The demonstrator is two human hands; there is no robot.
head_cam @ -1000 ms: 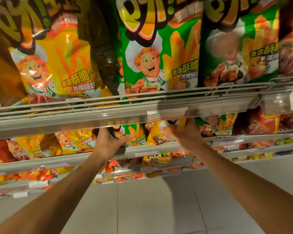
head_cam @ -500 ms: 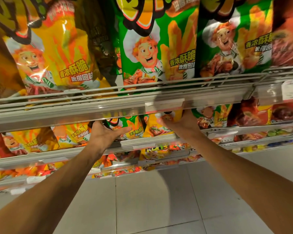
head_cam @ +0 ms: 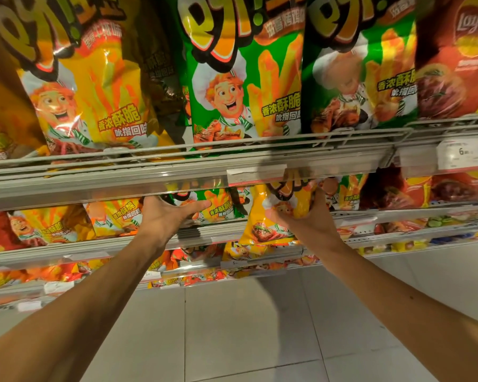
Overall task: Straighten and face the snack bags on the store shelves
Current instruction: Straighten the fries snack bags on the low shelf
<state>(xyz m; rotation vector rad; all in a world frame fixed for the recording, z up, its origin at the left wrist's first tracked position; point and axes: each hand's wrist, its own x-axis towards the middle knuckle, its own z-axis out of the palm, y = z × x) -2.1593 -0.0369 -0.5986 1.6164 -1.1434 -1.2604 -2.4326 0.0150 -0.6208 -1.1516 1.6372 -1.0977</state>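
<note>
Both hands reach into the second shelf, under the grey rail (head_cam: 177,186) of the top shelf. My right hand (head_cam: 309,224) grips a yellow snack bag (head_cam: 271,219) with a chef picture, its lower end hanging out over the shelf's front edge. My left hand (head_cam: 166,216) lies with its thumb stretched to the right across a green snack bag (head_cam: 221,205); its fingertips are hidden behind the rail. More yellow bags (head_cam: 113,219) stand to the left of it.
The top shelf holds large yellow bags (head_cam: 89,86), green bags (head_cam: 243,84) and a red chip bag (head_cam: 453,59) behind a wire guard. A price tag (head_cam: 464,154) hangs at right. Lower shelves (head_cam: 94,255) carry smaller bags above a pale tiled floor (head_cam: 232,326).
The yellow bag in my right hand has come forward and down, out past the shelf's front edge. My left hand stays at the green bag. The view has tilted slightly.
</note>
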